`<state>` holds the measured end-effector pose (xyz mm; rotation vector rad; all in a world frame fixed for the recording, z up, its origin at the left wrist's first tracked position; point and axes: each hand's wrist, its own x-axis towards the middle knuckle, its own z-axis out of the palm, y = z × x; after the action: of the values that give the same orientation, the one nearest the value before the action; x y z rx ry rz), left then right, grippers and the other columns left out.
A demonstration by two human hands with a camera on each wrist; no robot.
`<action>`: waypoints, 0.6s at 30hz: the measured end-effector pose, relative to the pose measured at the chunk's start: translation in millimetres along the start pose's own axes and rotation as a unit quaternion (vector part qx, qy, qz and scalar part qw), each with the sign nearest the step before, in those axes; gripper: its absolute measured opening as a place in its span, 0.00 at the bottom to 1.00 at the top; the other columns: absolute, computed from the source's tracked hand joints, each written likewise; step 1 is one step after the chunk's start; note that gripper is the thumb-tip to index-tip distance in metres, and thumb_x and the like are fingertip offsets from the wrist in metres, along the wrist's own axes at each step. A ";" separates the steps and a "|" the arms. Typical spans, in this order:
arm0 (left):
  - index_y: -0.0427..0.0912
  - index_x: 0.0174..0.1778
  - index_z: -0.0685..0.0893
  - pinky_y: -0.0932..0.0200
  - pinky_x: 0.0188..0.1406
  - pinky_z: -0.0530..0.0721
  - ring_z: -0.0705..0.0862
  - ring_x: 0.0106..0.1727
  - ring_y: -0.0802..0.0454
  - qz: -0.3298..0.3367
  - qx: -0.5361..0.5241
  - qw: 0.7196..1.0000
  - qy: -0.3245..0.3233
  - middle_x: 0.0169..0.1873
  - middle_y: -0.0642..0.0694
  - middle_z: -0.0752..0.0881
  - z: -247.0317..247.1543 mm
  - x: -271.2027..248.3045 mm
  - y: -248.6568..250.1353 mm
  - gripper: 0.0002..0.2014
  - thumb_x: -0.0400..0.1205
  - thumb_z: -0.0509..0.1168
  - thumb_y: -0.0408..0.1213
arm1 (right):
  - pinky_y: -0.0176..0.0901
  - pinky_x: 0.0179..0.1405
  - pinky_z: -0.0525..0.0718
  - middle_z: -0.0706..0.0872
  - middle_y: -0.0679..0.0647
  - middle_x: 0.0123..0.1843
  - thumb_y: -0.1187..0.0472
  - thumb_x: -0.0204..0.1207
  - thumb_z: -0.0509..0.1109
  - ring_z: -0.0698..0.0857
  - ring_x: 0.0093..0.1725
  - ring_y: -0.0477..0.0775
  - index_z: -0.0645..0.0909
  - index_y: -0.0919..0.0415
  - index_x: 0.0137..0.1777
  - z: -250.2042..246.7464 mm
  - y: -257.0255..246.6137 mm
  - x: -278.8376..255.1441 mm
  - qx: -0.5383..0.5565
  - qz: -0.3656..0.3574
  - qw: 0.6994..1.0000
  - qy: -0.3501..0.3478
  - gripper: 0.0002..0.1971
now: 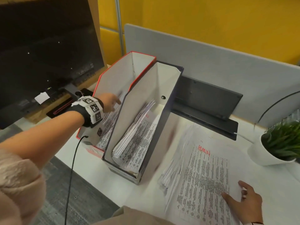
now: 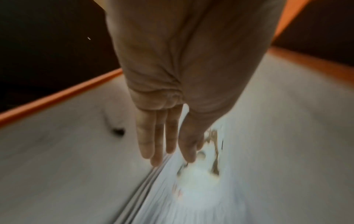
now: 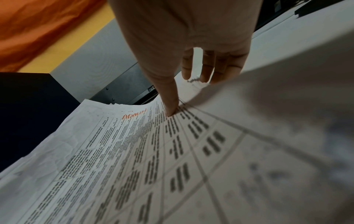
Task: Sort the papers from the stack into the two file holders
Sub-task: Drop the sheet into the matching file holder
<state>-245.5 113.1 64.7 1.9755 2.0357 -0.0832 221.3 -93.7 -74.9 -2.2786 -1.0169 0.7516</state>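
Observation:
A red file holder (image 1: 142, 69) and a dark blue file holder (image 1: 176, 88) stand side by side on the white desk, each with printed sheets leaning inside. My left hand (image 1: 112, 101) reaches into the red holder (image 2: 57, 97). Its straight fingers (image 2: 147, 148) are at the top edge of the papers (image 2: 172, 189) there, and it holds nothing. The paper stack (image 1: 203, 176) lies to the right of the holders, its top sheet marked ADMIN in red. My right hand (image 1: 235, 190) pinches that top sheet's (image 3: 114, 151) right edge, thumb (image 3: 170, 109) on top, and the edge curls up.
A dark monitor (image 1: 45, 46) stands at the left. A potted plant (image 1: 276, 143) sits at the right edge. A black cable tray (image 1: 207, 101) runs along the grey divider (image 1: 211, 59) behind the stack. A black wire hangs from my left wrist.

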 end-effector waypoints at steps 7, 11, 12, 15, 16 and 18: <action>0.45 0.56 0.84 0.62 0.54 0.81 0.83 0.53 0.53 0.148 -0.214 0.929 0.264 0.54 0.47 0.86 -71.4 -39.3 75.4 0.11 0.82 0.62 0.30 | 0.61 0.70 0.74 0.73 0.70 0.66 0.62 0.58 0.84 0.78 0.62 0.68 0.70 0.64 0.73 -1.7 -3.3 -3.4 -0.034 -0.005 0.999 -0.011 0.42; 0.44 0.49 0.86 0.74 0.43 0.78 0.83 0.44 0.59 0.284 -0.287 0.860 0.311 0.46 0.52 0.86 -62.2 -70.3 154.3 0.09 0.80 0.62 0.32 | 0.58 0.71 0.73 0.69 0.67 0.68 0.57 0.62 0.82 0.76 0.65 0.68 0.67 0.62 0.76 -1.6 -6.1 -4.5 -0.078 -0.004 0.997 -0.021 0.42; 0.44 0.48 0.86 0.73 0.43 0.78 0.83 0.44 0.59 0.310 -0.303 0.850 0.300 0.45 0.51 0.87 -52.3 -76.6 172.1 0.08 0.79 0.62 0.32 | 0.57 0.71 0.73 0.69 0.67 0.69 0.56 0.63 0.81 0.75 0.66 0.67 0.66 0.62 0.76 -1.7 -6.0 -4.2 -0.086 -0.002 0.996 -0.025 0.43; 0.46 0.49 0.87 0.72 0.44 0.78 0.82 0.43 0.59 0.354 -0.322 0.850 0.220 0.42 0.52 0.86 -6.3 -88.8 213.3 0.09 0.79 0.63 0.32 | 0.54 0.70 0.73 0.69 0.65 0.68 0.51 0.64 0.80 0.73 0.68 0.66 0.64 0.59 0.77 -2.4 -5.2 -4.0 -0.115 0.005 0.993 -0.028 0.43; 0.47 0.50 0.87 0.69 0.46 0.79 0.82 0.43 0.58 0.351 -0.308 0.866 0.178 0.43 0.52 0.85 13.2 -90.0 221.7 0.09 0.79 0.63 0.33 | 0.54 0.70 0.73 0.69 0.65 0.68 0.50 0.64 0.80 0.73 0.69 0.65 0.64 0.58 0.77 -2.5 -5.0 -4.2 -0.121 0.006 0.992 -0.027 0.43; 0.47 0.53 0.86 0.60 0.48 0.82 0.82 0.41 0.56 0.307 -0.261 0.912 0.081 0.45 0.51 0.85 54.7 -87.5 230.8 0.10 0.81 0.62 0.35 | 0.53 0.70 0.73 0.69 0.64 0.69 0.49 0.65 0.79 0.72 0.69 0.64 0.63 0.57 0.78 -2.1 -5.1 -5.7 -0.122 0.017 0.992 -0.028 0.43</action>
<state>-8.1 26.8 73.5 2.1780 1.2273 0.7019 217.1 -95.7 -68.6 -2.4994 -1.1539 0.7437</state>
